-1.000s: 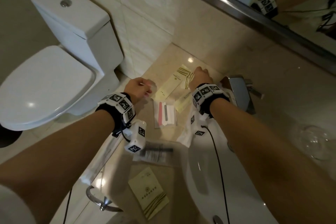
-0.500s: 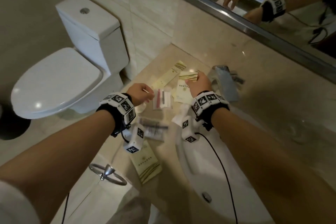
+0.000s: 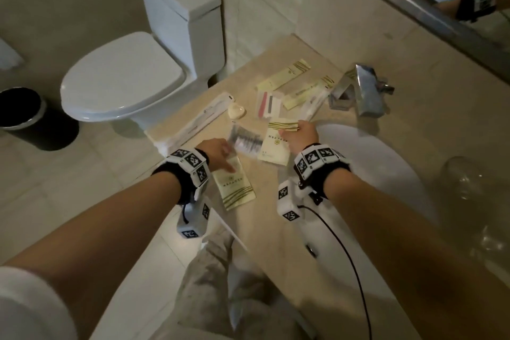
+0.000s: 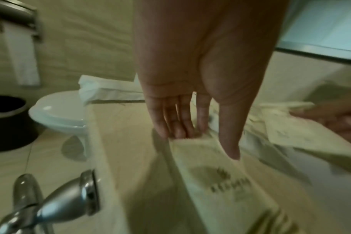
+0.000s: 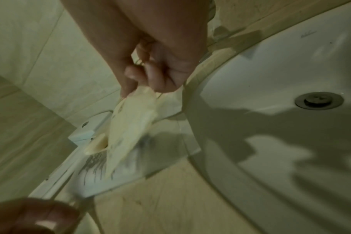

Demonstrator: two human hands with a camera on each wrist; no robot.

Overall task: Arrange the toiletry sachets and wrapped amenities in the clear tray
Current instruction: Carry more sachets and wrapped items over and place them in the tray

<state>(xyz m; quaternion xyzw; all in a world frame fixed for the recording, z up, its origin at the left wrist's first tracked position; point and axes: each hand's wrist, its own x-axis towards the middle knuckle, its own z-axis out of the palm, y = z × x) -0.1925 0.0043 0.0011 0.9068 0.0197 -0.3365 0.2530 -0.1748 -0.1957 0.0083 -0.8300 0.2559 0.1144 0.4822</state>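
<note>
The right hand [image 5: 158, 63] pinches a cream paper sachet [image 5: 128, 126] by its striped end, lifted at frame centre in the head view. The left hand [image 4: 192, 98], fingers straight and close together, presses the top edge of a second flat sachet [image 3: 234, 185] on the glossy stone counter [image 3: 262, 215]. This looks like the gathering step. The clear tray cannot be made out. Next, the left needs a pinch under that thin edge.

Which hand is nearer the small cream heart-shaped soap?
Left. The left hand is just below the small cream heart-shaped soap; the right hand is farther, toward the sink.
</note>
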